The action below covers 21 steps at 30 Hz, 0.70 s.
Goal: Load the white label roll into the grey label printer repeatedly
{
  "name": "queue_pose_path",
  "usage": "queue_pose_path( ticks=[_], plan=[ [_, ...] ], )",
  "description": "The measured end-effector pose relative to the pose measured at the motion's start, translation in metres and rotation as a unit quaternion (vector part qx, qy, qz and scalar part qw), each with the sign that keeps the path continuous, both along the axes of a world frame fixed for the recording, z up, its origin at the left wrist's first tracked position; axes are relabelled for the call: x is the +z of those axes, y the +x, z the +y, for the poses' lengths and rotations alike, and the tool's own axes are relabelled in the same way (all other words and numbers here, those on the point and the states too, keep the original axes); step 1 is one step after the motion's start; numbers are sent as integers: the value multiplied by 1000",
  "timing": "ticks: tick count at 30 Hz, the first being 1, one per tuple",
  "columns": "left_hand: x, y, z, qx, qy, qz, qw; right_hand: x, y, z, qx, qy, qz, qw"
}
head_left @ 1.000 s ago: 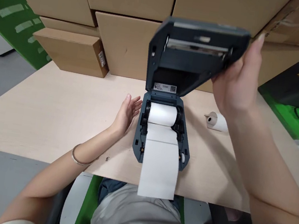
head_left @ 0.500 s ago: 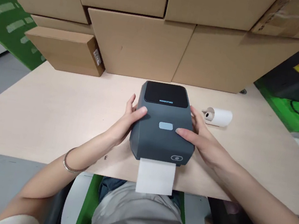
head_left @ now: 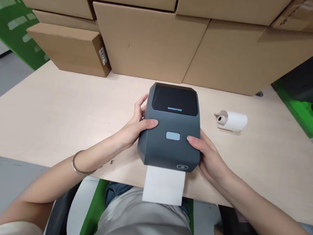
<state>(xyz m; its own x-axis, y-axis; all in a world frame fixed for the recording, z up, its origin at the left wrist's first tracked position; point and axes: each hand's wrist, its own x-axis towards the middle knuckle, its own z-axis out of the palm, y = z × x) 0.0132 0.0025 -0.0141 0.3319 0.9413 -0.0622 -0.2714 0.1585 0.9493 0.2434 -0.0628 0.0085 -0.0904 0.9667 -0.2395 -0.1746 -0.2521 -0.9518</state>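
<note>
A dark grey label printer (head_left: 172,127) sits with its lid down near the front edge of the light wooden table (head_left: 50,117). White label paper (head_left: 164,185) hangs out of its front slot over the table edge. My left hand (head_left: 136,124) grips the printer's left side, thumb on the lid. My right hand (head_left: 207,152) grips the right side, thumb on the lid near the small grey button. A silver bracelet is on my left wrist.
A spare white paper roll (head_left: 231,121) lies on the table to the right of the printer. Stacked cardboard boxes (head_left: 144,41) line the back of the table, one smaller box (head_left: 67,47) at the left. Green and black surfaces flank both sides.
The printer lid, held up by my right hand a second ago, is now closed. Both hands have come to the printer's sides and hold it; the paper strip sticks out less.
</note>
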Motion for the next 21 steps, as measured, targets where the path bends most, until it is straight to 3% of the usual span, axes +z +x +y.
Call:
queue_pose_path(
  ticks=[10, 12, 14, 15, 17, 19, 21],
  plan=[
    [0, -2, 0, 21, 19, 45, 999, -15, 1, 0, 14, 55, -46, 997],
    [-2, -2, -4, 47, 62, 79, 994, -21, 4, 1, 11, 72, -74, 995],
    [-5, -5, -9, 94, 165, 120, 975, -26, 11, 5, -35, 155, -146, 976],
    [-6, -6, -11, 117, 234, 134, 956, -28, 15, 8, -63, 226, -193, 953],
    [-11, -11, -14, 133, 373, 147, 906, -31, 23, 17, -81, 397, -278, 871],
    [-16, -17, -15, 95, 474, 154, 862, -30, 30, 26, -35, 549, -322, 770],
    [-22, -21, -14, 18, 529, 161, 833, -27, 32, 34, 34, 637, -330, 696]
  ],
)
